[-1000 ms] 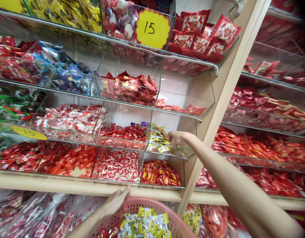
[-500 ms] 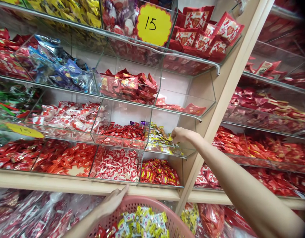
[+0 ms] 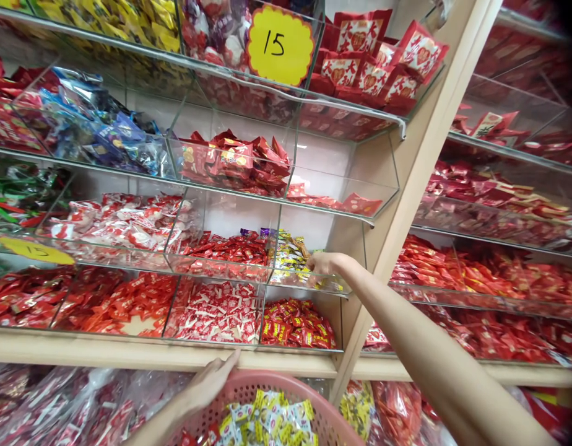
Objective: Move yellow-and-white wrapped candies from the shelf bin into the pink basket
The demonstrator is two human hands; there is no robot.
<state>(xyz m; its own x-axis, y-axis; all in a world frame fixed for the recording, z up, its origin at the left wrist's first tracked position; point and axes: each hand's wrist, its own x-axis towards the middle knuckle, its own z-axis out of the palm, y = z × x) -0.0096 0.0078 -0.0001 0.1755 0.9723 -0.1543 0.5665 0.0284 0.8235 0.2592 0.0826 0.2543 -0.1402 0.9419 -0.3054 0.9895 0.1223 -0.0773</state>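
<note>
My right hand (image 3: pixel 324 265) reaches into a clear bin, its fingers curled down on yellow-and-white wrapped candies (image 3: pixel 288 254). The bin's front panel and the hand itself partly hide the fingertips. Lower down, my left hand (image 3: pixel 210 381) lies at the left rim of a pink perforated plastic basket (image 3: pixel 330 402), one digit stretched toward the wooden shelf edge (image 3: pixel 286 359). Its other fingers are mostly hidden at the basket. Inside the basket are yellow-and-white wrapped candies (image 3: pixel 272 418), with some red ones at the left.
Red wrapped candies (image 3: pixel 225 248) fill the bin to the left, and red-and-yellow ones (image 3: pixel 295 325) lie below. A wooden upright (image 3: pixel 407 204) stands right of my right hand. A yellow price sign (image 3: pixel 280 46) reading 15 hangs above. Bagged sweets (image 3: pixel 82 402) lie under the ledge.
My right hand has moved slightly down and left, deeper into the yellow-and-white candies. The left hand and basket hold nearly the same position.
</note>
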